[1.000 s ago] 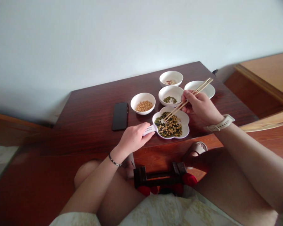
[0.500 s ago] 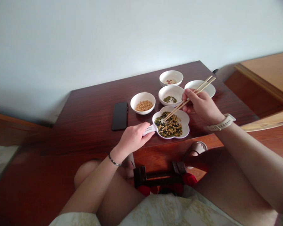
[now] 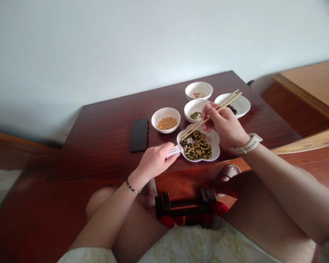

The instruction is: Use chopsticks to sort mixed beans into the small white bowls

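A flower-shaped white dish of mixed green, black and yellow beans sits near the table's front edge. My left hand pinches the dish's handle at its left side. My right hand, with a white watch on the wrist, grips a pair of wooden chopsticks. Their tips hover over the dish's left rim, towards the bowl of yellow beans. Whether a bean is between the tips I cannot tell. Behind the dish stand a bowl of green beans, a bowl with a few reddish beans and a bowl of black beans.
A black phone lies flat on the dark wooden table, left of the bowls. A pale wall rises behind. My bare knees and a small wooden stool are below the table edge. Lighter wooden furniture stands at the right.
My right hand has shifted left with the chopsticks. Their tips have risen from the mixed beans to the dish's left rim. The black beans in the right bowl have come into view.
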The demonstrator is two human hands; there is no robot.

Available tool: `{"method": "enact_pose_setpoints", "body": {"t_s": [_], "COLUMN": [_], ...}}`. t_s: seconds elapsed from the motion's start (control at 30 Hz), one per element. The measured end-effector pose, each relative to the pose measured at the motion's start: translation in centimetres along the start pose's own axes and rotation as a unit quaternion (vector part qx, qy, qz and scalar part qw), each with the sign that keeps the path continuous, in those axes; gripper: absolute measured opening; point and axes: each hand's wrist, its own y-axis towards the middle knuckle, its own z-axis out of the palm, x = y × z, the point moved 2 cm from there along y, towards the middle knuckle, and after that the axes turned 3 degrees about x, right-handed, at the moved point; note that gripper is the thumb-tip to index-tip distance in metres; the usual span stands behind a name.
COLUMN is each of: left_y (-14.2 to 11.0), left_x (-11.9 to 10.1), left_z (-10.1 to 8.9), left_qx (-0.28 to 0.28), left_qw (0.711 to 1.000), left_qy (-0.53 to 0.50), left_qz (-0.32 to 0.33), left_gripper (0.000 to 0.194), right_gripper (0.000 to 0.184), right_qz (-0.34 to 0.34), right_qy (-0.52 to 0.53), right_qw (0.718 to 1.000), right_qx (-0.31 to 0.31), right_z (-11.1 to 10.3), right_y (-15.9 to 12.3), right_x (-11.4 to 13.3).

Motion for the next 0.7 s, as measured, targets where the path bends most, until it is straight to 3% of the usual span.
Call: {"method": "enact_pose_setpoints", "body": {"t_s": [0.7], "left_y": [0.14], "left_x": [0.3], "left_z": [-0.03], "left_qx": [0.006], "left_qw": [1.0], "left_qy": [0.007], "left_qz": [0.002], "left_gripper": [0.021], "right_gripper": [0.085], "right_qz": [-0.018], "right_qy": [-0.06], "right_qw": [0.998], "right_qx": [0.031], "right_z": [0.85], "right_y": [-0.09], "right_x": [0.84]}}
